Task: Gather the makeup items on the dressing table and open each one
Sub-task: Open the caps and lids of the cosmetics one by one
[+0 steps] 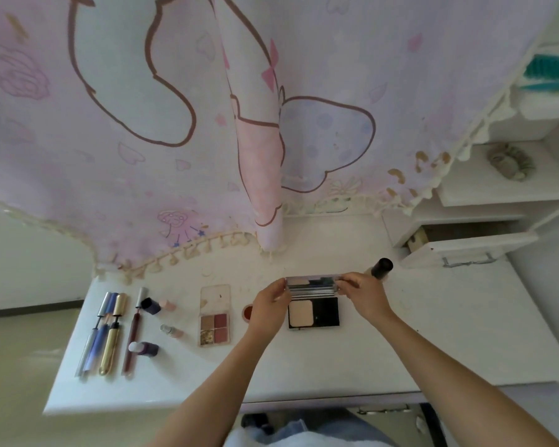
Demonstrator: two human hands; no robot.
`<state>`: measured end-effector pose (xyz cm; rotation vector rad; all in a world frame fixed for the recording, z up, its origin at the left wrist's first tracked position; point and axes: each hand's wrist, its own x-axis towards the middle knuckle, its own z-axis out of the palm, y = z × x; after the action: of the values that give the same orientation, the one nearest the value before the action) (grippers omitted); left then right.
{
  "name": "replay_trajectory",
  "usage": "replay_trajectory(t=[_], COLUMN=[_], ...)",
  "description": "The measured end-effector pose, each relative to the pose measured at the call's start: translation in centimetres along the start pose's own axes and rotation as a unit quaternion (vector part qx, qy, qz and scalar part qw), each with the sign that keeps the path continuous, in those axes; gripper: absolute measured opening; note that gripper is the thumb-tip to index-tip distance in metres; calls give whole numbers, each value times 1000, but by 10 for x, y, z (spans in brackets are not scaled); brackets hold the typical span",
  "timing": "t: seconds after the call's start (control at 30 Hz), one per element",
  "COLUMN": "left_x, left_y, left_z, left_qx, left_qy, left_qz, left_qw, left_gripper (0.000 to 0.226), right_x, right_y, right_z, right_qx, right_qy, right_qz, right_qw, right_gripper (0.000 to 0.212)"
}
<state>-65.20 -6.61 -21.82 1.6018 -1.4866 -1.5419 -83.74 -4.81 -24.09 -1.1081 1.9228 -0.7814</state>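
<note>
Compact (313, 312) sat just right of frame centre on the table (304, 372), base flat, beige powder pan on its left half, black section on the right. Its mirrored lid (312, 283) stood raised at the far edge, open. Left hand (270, 304) pinched the lid's left end, fingers clamped on it. Right hand (363, 296) pinched the right end, thumb and fingers curled onto it. Both forearms came in from the bottom of the frame.

Just left of the compact, partly behind the left hand: a red blush pot (248, 312). Left of that, an open palette (214, 314), four shades showing, clear lid flipped back. Further left, small bottles (150, 305) with caps off, some lying on their sides. Then a dark red wand (133, 340), and three uncapped tubes (105, 333) laid side by side near the table's left end: silver, blue, gold. Behind the right hand, a black-capped bottle (381, 267), partly hidden.

Pink cartoon curtain (175, 124) with a tasselled hem filled the upper frame, hanging down to the back of the table. Right of frame: a white drawer (465, 246) pulled open, shelves above it, a scrunchie (510, 161) on one.
</note>
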Motion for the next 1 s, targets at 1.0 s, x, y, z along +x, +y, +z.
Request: replay_trajectory(t=[1.0], left_x=[3], left_y=[13], left_z=[-22], left_qx=[-36], left_qy=[38], left_qz=[-10], left_qw=[999], left_gripper=[45], right_x=[-24], right_y=[-14], right_z=[-39], right_qx=[-117], right_qy=[190], right_qz=[-100], right_qw=[970], right_gripper=[27])
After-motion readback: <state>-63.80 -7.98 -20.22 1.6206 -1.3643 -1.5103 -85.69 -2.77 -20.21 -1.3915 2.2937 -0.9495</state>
